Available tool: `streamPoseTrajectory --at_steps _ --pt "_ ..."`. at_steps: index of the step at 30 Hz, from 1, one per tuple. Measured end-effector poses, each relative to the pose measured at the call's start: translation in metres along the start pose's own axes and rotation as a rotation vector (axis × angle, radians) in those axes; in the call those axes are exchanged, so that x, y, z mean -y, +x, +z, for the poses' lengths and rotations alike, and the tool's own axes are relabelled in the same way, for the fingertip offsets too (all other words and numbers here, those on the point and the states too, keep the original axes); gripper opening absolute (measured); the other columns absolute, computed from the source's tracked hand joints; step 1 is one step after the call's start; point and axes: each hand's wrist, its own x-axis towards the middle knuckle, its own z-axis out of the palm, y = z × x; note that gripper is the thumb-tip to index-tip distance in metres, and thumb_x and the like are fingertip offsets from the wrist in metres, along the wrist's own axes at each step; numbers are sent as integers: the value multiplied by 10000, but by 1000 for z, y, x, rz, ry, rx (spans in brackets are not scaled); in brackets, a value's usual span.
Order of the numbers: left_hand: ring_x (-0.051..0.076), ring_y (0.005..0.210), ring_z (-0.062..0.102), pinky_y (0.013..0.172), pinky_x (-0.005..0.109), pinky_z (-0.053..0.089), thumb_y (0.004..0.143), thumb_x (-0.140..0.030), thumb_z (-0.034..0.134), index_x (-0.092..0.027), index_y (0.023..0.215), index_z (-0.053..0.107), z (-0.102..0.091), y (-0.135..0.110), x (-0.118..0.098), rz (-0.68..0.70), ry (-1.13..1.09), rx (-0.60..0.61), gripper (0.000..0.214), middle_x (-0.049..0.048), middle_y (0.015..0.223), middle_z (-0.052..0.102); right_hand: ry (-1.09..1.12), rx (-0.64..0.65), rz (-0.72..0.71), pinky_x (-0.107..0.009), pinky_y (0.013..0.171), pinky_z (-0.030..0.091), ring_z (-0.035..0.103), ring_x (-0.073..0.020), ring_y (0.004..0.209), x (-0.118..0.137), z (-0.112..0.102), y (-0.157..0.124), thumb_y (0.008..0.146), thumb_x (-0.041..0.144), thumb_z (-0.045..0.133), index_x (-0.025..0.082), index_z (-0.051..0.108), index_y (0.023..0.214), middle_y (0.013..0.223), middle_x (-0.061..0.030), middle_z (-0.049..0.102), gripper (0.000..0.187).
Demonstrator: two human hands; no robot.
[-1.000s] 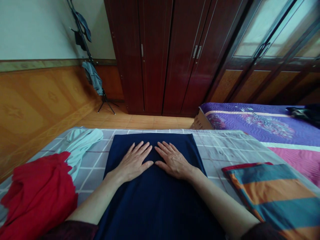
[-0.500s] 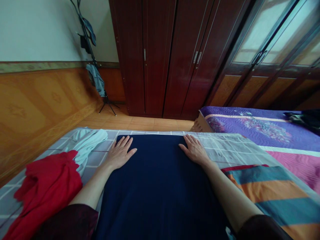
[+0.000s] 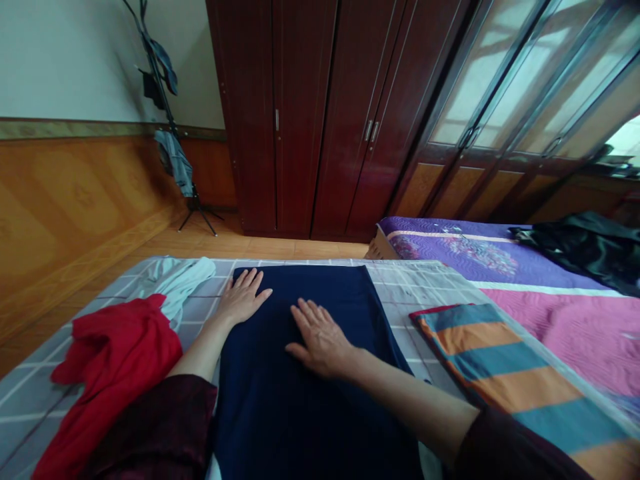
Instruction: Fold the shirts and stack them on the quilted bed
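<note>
The navy cloth [image 3: 280,380] lies flat in the near middle of the checked sheet [image 3: 400,293]. The left hand [image 3: 243,298] is wide, palm down at its far left corner; the right hand [image 3: 320,340] is flat and wide over its middle. Red cloth [image 3: 125,347] lies left, striped cloth [image 3: 505,353] right. Far off, the wardrobe [image 3: 300,133] has closed doors, hiding its contents.
</note>
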Motion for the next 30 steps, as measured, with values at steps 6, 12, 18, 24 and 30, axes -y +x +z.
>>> streamPoseTrajectory --at_steps 6,12,18,24,30 --pt "263 1410 147 1111 522 152 905 -596 199 -165 1460 247 1 0 3 9 -21 7 704 61 1533 182 -5 -70 197 -423 1123 169 190 -272 1388 -39 17 -33 900 623 285 110 329 1427 1500 -130 257 737" --pt "286 1408 144 1107 520 148 910 -582 185 -146 1461 240 -4 -2 0 12 -11 30 705 95 1533 183 -112 -131 478 -447 1090 220 234 -300 1369 -121 15 -60 930 526 276 77 356 1409 1485 -144 293 661" --pt "279 1411 134 1113 504 110 894 -594 271 -154 1455 257 -40 -19 -40 127 10 85 713 113 1526 199 -109 -151 495 -428 1091 214 267 -291 1354 -115 18 -60 923 541 293 119 376 1402 1480 -118 316 644" --pt "274 1415 111 1123 480 89 878 -654 262 -177 1475 181 -54 -77 -83 366 -16 270 768 125 1536 136 -87 -167 496 -519 1066 201 254 -351 1349 -103 4 -61 939 432 316 58 369 1390 1465 -194 311 588" --pt "245 1423 24 1137 463 47 885 -658 233 -178 1480 140 -21 -133 -76 355 -50 187 771 97 1547 47 -23 -123 135 -424 1101 192 194 -270 1386 0 9 -53 908 454 399 167 353 1416 1510 -110 246 586"
